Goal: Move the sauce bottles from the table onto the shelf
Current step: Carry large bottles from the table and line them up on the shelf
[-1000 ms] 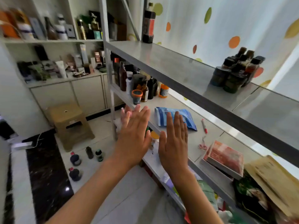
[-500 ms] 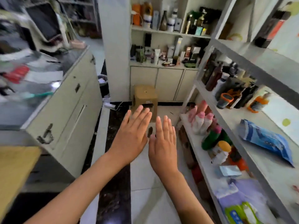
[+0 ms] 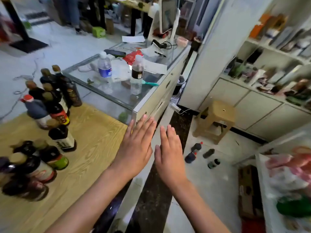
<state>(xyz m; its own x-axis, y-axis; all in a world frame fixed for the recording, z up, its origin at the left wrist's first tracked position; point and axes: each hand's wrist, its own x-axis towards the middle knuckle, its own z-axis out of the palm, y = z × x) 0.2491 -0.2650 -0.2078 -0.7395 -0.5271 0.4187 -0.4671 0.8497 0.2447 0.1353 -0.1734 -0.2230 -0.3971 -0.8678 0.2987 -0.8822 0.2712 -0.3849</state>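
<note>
- the left hand (image 3: 136,148) is held out flat, back up, its fingers (image 3: 146,125) straight and close together, holding nothing; it hangs past the right edge of the wooden desk (image 3: 94,148).
- the right hand (image 3: 170,157) lies just beside it, also flat with the back up, fingers (image 3: 165,135) straight and nearly together, thumb a little apart, holding nothing; it hangs over the dark strip of floor (image 3: 151,190).
- both bare forearms reach in from the bottom edge, and the two hands do not touch.
- the sauce bottles (image 3: 50,105) stand on the left part of the desk, dark ones with brown caps in a tight group at the back, more dark bottles bunched at the near left edge, blurred.
- beyond the desk is a glass-topped counter (image 3: 127,91) carrying two plastic water bottles (image 3: 104,71), papers and a red packet.
- a tan plastic stool (image 3: 217,118) stands on the pale tiled floor to the right, with a few small dark bottles (image 3: 196,147) on the floor near it.
- white cabinets and cluttered shelves (image 3: 269,68) fill the right side; the near corner of a metal shelf (image 3: 262,157) at the lower right holds blurred pink and green packets.
</note>
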